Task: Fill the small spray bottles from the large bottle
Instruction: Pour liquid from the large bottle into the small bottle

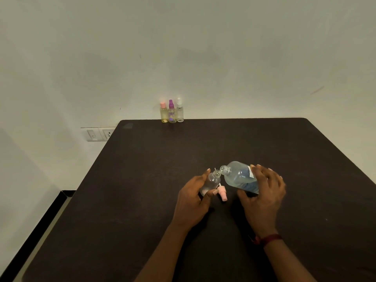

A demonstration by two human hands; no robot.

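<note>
Clear plastic shows through both vessels in use: the large bottle (240,177) is tipped over sideways above the dark table (142,180), its uncapped neck touching or just over the threaded mouth of the small bottle (211,183). Colourless liquid lies pooled along the lower side of the large bottle; how much is in the small one cannot be told. The right hand (264,192) grips the large bottle, fingers curled over its blue label, whose print is too small to read. The left hand (193,198) holds the small bottle between thumb and fingers. A pink spray head (222,193) lies just beside that thumb. At the far edge stand three more: a pink-capped bottle (163,112) with yellowish liquid, a purple-capped bottle (172,112) and a clear-capped bottle (180,111), side by side against the wall
</note>
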